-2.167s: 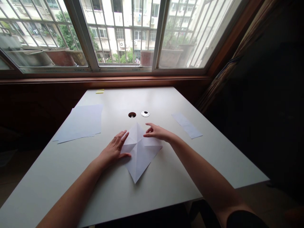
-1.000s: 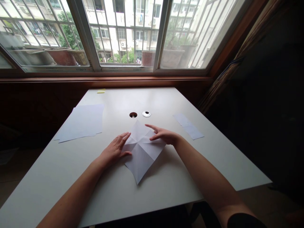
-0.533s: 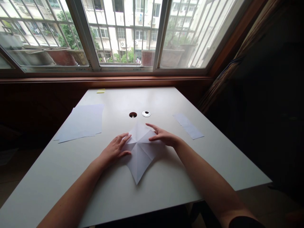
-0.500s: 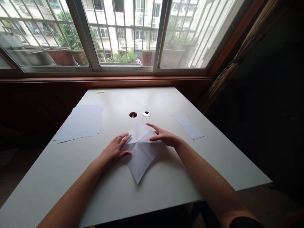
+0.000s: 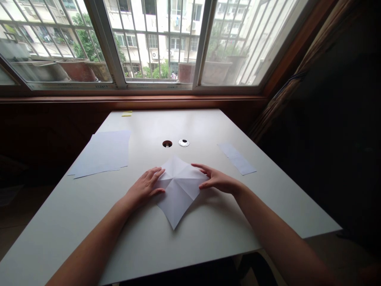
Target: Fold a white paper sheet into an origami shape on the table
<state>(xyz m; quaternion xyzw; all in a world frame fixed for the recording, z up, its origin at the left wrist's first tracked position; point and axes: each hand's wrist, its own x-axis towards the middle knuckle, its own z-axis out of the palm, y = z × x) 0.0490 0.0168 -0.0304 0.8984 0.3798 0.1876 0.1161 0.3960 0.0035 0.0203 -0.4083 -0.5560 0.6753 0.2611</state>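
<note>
A creased white sheet of paper [image 5: 178, 198] lies in front of me on the table, one corner pointing towards me. Its folds cross at a raised middle. My left hand [image 5: 145, 183] rests over the paper's left corner, fingers spread and thumb apart, hiding that corner. At the opposite side, my right hand [image 5: 218, 179] is curved about the right corner, thumb and fingers apart, touching the paper near its edges. The tip of the right corner is hidden by this hand.
Larger white sheets [image 5: 102, 155] lie at the left of the white table [image 5: 143, 246]. To the right is a narrow paper strip [image 5: 237, 159]. Beyond the creased paper are a round hole [image 5: 167, 143] and a metal cap [image 5: 183, 142]. A yellow note [image 5: 126, 113] sits by the far edge.
My right hand has slid to the right, from over the paper to its right corner. The paper has shifted very slightly. My left hand stays in place.
</note>
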